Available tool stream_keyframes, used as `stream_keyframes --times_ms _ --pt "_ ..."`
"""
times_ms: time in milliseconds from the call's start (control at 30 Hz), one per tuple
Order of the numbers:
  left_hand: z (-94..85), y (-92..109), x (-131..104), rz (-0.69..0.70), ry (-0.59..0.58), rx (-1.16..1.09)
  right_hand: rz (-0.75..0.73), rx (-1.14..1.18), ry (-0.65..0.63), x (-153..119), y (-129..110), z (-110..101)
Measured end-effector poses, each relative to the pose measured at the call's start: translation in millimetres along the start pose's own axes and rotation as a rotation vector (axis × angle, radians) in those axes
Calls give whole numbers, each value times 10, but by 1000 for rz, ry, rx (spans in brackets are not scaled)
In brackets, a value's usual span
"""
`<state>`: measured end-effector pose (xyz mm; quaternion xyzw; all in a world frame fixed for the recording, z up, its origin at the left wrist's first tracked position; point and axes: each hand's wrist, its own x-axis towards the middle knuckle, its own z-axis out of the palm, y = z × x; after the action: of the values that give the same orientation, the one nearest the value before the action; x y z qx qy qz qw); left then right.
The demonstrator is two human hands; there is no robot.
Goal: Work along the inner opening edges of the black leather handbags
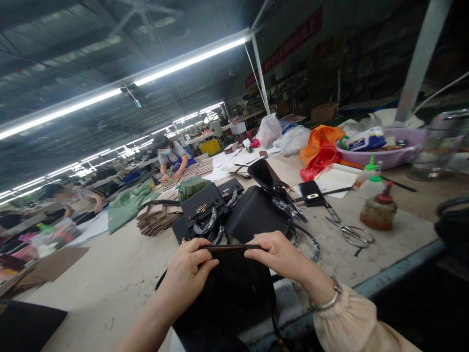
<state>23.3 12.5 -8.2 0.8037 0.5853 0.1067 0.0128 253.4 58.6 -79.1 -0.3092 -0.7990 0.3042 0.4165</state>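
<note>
Pinching black bag (223, 298) between 2 hands (192, 271)

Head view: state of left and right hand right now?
Left hand: grip closed on the black bag's top edge.
Right hand: grip closed on the same edge, at its other end.

Fluorescent tubes (190, 62) and a ceiling fan (139, 7) are mounted at eleven o'clock; a red banner (287, 48) is hung at one o'clock.
</note>
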Motion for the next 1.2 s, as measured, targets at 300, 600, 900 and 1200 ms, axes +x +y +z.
stream_keyframes --times_ms 300,600,900,1200 --pt "16 23 34 -12 -11 10 -53 -79 51 -5 7 66" --pt "3 46 42 -34 -30 29 -37 22 -23 -18 -40 -17" --pt "-8 39 50 -59 -27 18 -25 4 40 -7 -34 5" --pt "-7 39 28 -65 7 -4 -68 -109 91 24 -79 79"
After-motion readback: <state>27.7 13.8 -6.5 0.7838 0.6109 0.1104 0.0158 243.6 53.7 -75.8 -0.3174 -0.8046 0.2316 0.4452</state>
